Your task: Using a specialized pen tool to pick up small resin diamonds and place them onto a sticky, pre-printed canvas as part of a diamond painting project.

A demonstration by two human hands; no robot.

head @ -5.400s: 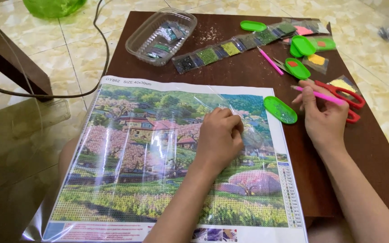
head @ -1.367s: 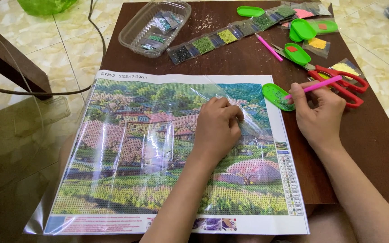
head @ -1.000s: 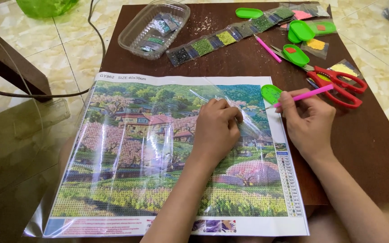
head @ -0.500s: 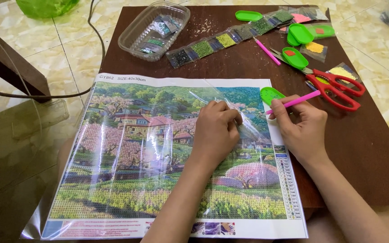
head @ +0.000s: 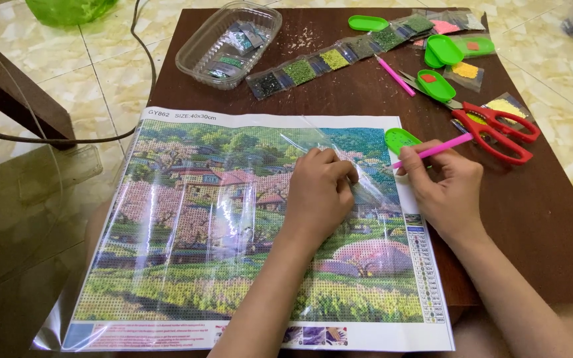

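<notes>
Pink pen [head: 432, 150] sits pinched in the closed fingers [head: 411, 169] of the right hand [head: 447, 192], tip down at the right edge of the bead picture [head: 220, 219], just beside a green tray [head: 400, 140]. Left hand [head: 319, 192] rests curled on the picture, its fingers pressing the clear film [head: 339, 149] near the upper right. Red scissors [head: 502, 129] lie on the brown worktop [head: 538, 212] nearby.

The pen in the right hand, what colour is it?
Pink. The pen shows best in the head view, held in the right hand.
</notes>
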